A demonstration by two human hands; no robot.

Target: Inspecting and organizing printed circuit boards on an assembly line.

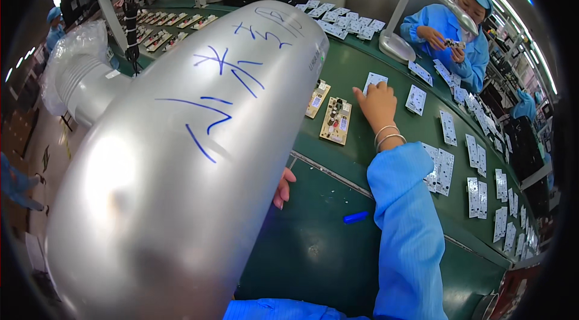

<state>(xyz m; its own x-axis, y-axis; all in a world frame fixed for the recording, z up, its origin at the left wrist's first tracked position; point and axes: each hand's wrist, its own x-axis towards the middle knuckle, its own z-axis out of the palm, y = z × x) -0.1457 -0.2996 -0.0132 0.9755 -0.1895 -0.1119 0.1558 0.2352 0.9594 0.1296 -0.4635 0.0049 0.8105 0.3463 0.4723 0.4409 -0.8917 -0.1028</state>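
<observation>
My right hand (379,106), with two bangles at the wrist, reaches over the green belt. Its thumb and fingers close around the near end of a pale circuit board (376,79) lying face down. Just left of that hand a tan circuit board (336,121) lies with its components up. Another tan board (318,100) is partly covered by a large silver duct (199,157) with blue handwriting. Past the duct's right edge only some fingers of my left hand (283,188) show, loosely bent and apart, nothing visible between them. The duct hides the rest of that hand.
A blue marker-like stick (356,217) lies on the near green bench (313,254). Many pale boards (416,100) cover the belt rightward and at the back. Across it, a co-worker (449,37) holds a board beside a white lamp (397,46). More boards (163,37) stand far left.
</observation>
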